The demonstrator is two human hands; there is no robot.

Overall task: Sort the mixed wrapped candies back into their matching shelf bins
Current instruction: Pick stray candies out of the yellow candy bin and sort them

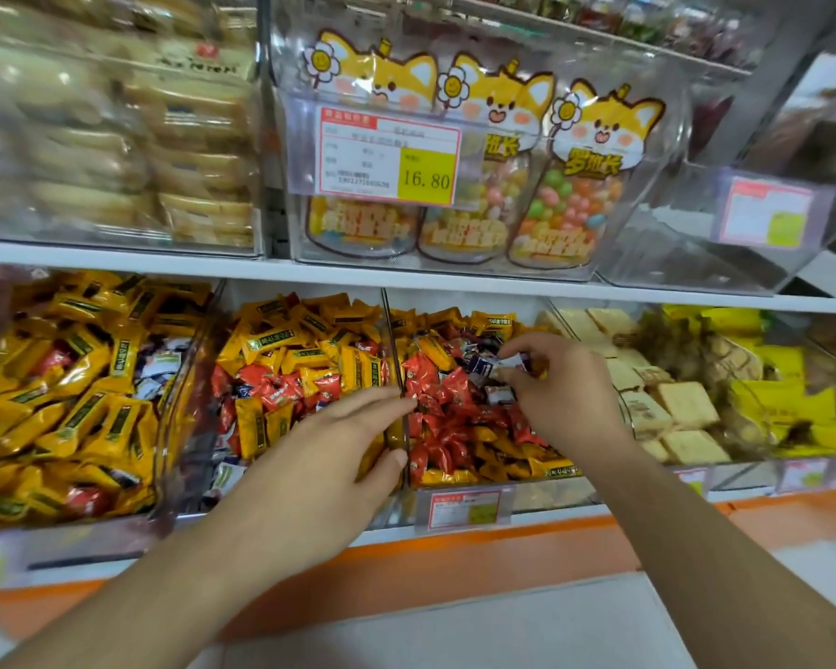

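Right hand point(558, 388) pinching small white-and-navy wrapped candies point(512, 363) above clear plastic bin point(459, 494)'s red pile; left hand point(343, 456) flat, fingers straight, across bin's left wall.

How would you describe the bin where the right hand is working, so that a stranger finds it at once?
On the lower shelf, find the clear bin under the fox-faced candy bags. Unlike its mostly yellow left neighbours, it holds mainly red candies.

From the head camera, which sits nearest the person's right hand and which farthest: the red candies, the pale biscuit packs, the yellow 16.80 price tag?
From the right hand:
1. Red candies, in the bin just left of it.
2. Pale biscuit packs, next bin to its right.
3. Yellow 16.80 price tag, on the shelf above.
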